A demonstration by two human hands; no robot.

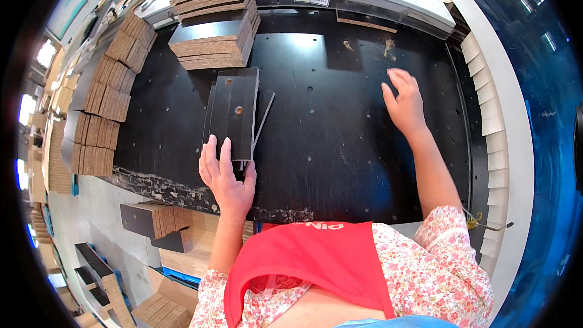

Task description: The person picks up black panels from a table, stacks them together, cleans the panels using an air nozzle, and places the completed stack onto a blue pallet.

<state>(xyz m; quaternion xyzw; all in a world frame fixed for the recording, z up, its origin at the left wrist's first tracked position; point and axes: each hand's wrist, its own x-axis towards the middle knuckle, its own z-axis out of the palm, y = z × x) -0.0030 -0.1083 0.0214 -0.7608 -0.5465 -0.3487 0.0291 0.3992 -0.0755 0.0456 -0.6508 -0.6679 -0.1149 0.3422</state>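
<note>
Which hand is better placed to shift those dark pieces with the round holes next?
Probably the left hand: it touches the dark pieces. The right hand hangs apart, well to their right.

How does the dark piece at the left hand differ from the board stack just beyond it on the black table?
The dark piece has two round marks on top; none show on the board stack.
The dark piece lies low; the board stack rises in several layers with brown edges.
The left hand touches the dark piece, not the board stack.
Both have dark top faces.
</note>
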